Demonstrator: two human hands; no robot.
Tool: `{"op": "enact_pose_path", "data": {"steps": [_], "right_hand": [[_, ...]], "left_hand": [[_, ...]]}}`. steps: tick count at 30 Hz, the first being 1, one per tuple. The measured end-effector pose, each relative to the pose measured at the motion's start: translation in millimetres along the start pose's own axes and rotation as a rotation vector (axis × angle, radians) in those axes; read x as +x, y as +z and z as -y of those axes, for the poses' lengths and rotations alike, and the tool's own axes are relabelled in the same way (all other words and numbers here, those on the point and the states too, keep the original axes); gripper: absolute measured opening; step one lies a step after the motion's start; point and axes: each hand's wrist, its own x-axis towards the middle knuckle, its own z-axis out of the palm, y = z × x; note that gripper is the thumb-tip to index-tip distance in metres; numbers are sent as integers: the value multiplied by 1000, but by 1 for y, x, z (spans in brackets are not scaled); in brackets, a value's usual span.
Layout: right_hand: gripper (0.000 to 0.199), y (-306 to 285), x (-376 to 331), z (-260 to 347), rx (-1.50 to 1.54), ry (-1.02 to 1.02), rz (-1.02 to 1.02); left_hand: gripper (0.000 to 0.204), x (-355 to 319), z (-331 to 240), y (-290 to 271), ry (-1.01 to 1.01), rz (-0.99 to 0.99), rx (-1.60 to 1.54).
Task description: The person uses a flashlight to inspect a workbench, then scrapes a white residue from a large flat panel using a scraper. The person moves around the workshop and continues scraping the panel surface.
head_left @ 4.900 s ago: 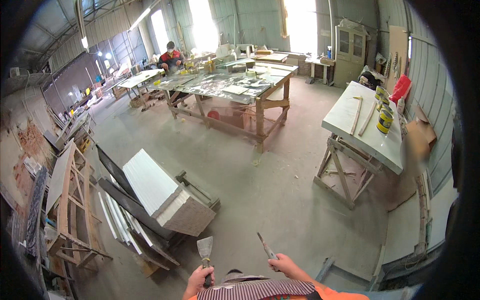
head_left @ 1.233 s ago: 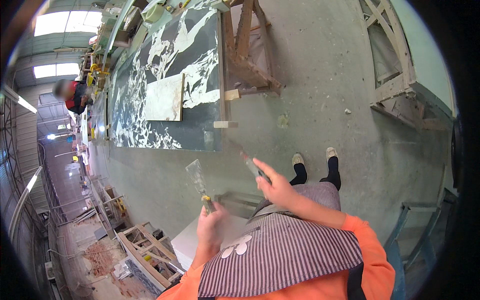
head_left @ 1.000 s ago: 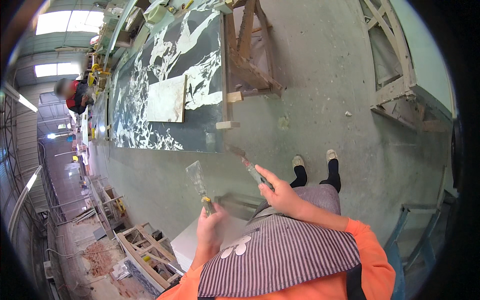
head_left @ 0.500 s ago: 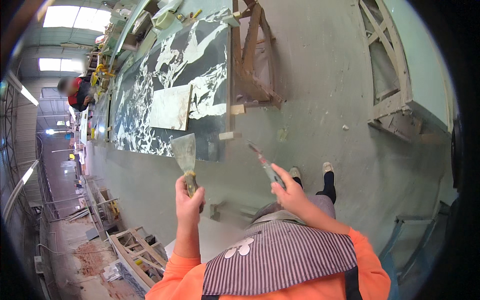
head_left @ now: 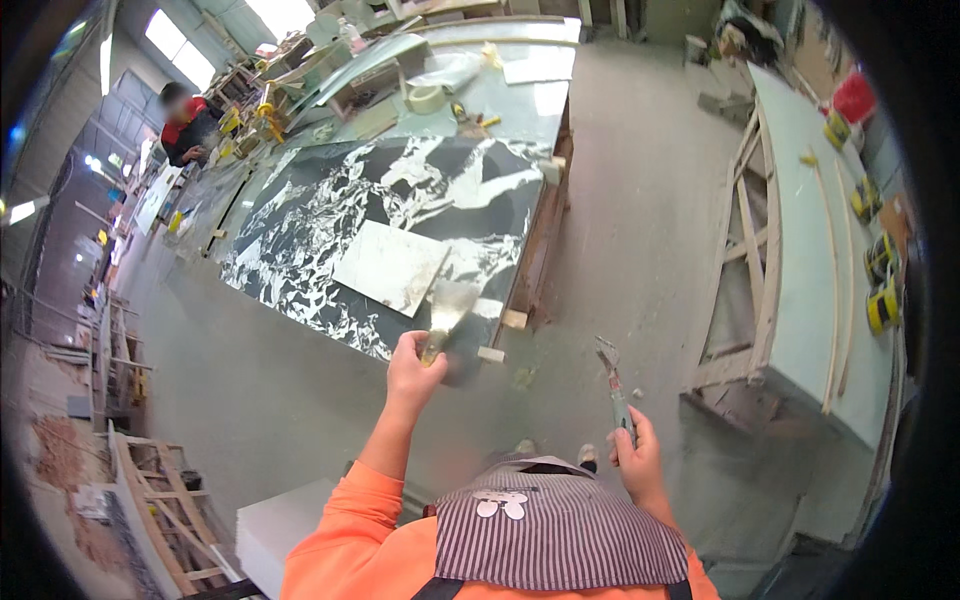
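My left hand (head_left: 413, 372) is closed round the yellow-and-black handle of a putty knife (head_left: 453, 303), its wide metal blade pointing up and away from me. The blade appears over the near edge of a black slab with white veining (head_left: 300, 235); whether it touches cannot be told. A pale rectangular tile (head_left: 392, 267) lies on that slab, just beyond the blade. To the right, over the floor, my right hand (head_left: 640, 450) grips a slim hand tool (head_left: 616, 392) with a grey-green handle, a reddish neck and a thin bent metal tip.
The slab lies on a bench with wooden blocks (head_left: 514, 319) jutting from its right edge. Behind it are a tape roll (head_left: 427, 98) and a white sheet (head_left: 538, 66). A long pale-topped bench (head_left: 815, 330) stands right. A person (head_left: 188, 130) works far left. Wooden frames (head_left: 170, 510) stand lower left.
My view has swung up and round, bringing in more of both benches. Both hands have moved forward; the right is farther out to the right. Each hand keeps its tool.
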Motion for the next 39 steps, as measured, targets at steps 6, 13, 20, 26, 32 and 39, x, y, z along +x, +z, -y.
{"op": "enact_pose_path", "data": {"steps": [6,13,20,26,32,39], "right_hand": [[44,3,32,28,6,-42,-21],[44,-16,119,60,-90,-83,69],[48,-44,250,104,-241,-284,442],[57,-30,340,169,-529,-125,896],[56,29,376,178,-772,-551,1347],[55,61,379,182,-991,-809,1383]], "left_hand": [[39,38,-5,3,-13,-168,-79],[28,78,30,-10,-48,-339,107],[33,57,-13,7,5,-653,436],[52,-19,-100,44,-404,-506,9],[74,-63,-127,101,-373,-438,267],[56,-61,-110,122,-388,-584,303]]}}
